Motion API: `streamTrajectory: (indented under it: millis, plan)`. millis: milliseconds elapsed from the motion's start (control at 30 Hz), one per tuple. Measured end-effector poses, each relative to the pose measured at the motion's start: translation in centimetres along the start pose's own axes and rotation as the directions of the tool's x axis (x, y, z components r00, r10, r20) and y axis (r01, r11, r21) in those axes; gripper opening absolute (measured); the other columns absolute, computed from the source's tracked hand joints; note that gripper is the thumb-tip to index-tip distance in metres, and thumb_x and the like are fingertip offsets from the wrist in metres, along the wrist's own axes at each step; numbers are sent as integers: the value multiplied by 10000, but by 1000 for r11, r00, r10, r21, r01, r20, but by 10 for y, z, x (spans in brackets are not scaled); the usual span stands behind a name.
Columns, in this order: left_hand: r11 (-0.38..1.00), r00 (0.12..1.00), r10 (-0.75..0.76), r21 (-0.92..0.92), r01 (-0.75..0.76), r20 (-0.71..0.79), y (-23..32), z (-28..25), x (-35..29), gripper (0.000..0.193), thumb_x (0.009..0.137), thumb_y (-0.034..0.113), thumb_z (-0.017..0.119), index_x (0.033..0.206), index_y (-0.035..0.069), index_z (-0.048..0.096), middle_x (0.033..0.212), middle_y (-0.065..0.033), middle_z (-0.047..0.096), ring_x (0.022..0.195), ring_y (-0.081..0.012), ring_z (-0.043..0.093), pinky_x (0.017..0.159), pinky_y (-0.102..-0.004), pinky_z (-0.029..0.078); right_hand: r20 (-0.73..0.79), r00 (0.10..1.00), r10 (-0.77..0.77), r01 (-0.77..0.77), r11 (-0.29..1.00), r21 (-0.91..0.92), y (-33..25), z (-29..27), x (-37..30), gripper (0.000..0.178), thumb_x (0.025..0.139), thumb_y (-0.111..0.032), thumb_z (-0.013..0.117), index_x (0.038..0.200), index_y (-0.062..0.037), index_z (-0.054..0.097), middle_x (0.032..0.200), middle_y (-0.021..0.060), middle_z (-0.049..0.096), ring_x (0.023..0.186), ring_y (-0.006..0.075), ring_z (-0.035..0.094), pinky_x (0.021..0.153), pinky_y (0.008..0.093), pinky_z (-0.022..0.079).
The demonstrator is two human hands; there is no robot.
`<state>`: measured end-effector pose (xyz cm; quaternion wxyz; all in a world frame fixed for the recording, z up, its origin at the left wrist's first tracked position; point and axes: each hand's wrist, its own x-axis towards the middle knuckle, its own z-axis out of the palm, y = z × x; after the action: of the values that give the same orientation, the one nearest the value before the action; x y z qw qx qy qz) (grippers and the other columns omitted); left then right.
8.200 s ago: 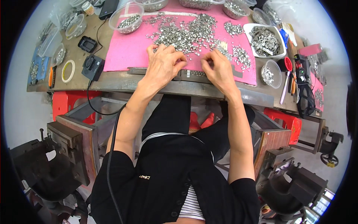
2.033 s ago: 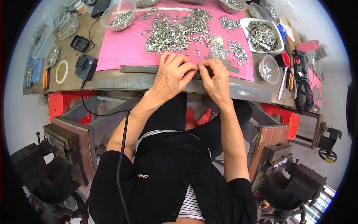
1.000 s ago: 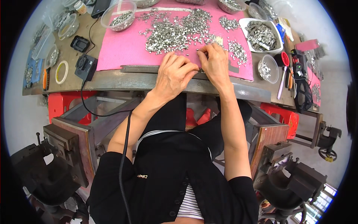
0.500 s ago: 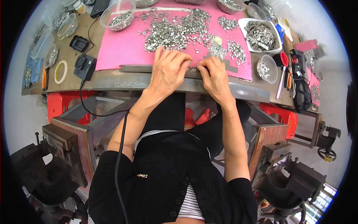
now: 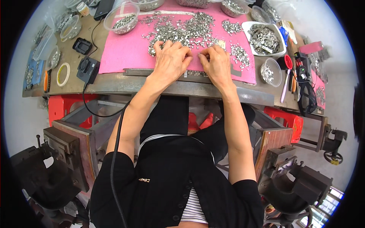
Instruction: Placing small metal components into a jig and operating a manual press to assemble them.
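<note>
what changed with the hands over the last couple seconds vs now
Two seconds ago both hands pinched together at the near edge of the pink mat. Now the left hand lies flatter, fingers spread toward the heap of small metal parts, and the right hand sits beside it over the metal strip. What the fingertips hold is too small to tell. The bowls and the mat have stayed put.

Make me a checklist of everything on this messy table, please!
Surface: pink mat on a worn bench.
Job's things: heap of small metal pieces; a metal bar at the mat's near edge.
Clutter: clear bowls of parts, white tray, tape roll, red-handled tool.
Hands: left hand and right hand flat beside the heap.
Cables: black cord from a black box.
Surroundings: red stools, heavy vises.
</note>
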<state>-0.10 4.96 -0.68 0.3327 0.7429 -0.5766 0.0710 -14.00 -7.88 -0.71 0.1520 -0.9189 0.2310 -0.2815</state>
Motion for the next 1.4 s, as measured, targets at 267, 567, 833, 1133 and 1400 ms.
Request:
streamTrajectory:
  millis: [267, 567, 833, 1133, 1400]
  plan:
    - [1000, 999, 20, 23, -19, -48, -6, 5, -1, 88, 860, 217, 729, 875, 131, 727, 864, -34, 640, 941, -253, 587, 988, -555, 328, 64, 997, 31, -45, 970, 238, -15, -34, -31, 108, 829, -99, 767, 880, -45, 688, 837, 80, 640, 830, 270, 623, 802, 401, 415]
    - [1000, 1000, 1, 22, -2, 25, -4, -4, 2, 117, 876, 238, 757, 895, 126, 731, 830, -8, 657, 907, -216, 587, 1005, -499, 308, 6, 998, -63, 59, 964, 260, -15, -40, -46, 130, 800, -64, 796, 913, -80, 733, 892, 47, 666, 871, 248, 629, 806, 383, 432]
    - [996, 998, 52, 69, -51, -23, -6, 3, 3, 107, 883, 214, 742, 918, 116, 717, 834, -12, 660, 926, -225, 597, 1006, -518, 321, 48, 993, 106, -116, 944, 309, -9, -24, -9, 98, 857, -104, 754, 924, -34, 743, 856, 127, 676, 790, 312, 656, 770, 427, 472]
    - [993, 995, 88, 86, -84, -44, -7, 2, 5, 80, 890, 176, 727, 944, 123, 698, 883, -15, 689, 925, -225, 607, 1010, -513, 322, 14, 1000, -6, 6, 1000, -3, -1, 1, 7, 115, 865, -129, 731, 892, -27, 684, 881, 126, 657, 880, 323, 633, 821, 449, 440]
    - [962, 986, 150, -219, -161, -68, 27, -7, -24, 115, 852, 127, 753, 937, 96, 682, 899, -26, 640, 898, -224, 602, 935, -404, 371, 37, 999, 20, -29, 966, 256, -13, -32, -38, 54, 890, -58, 693, 929, -23, 679, 862, 98, 638, 814, 293, 612, 778, 405, 424]
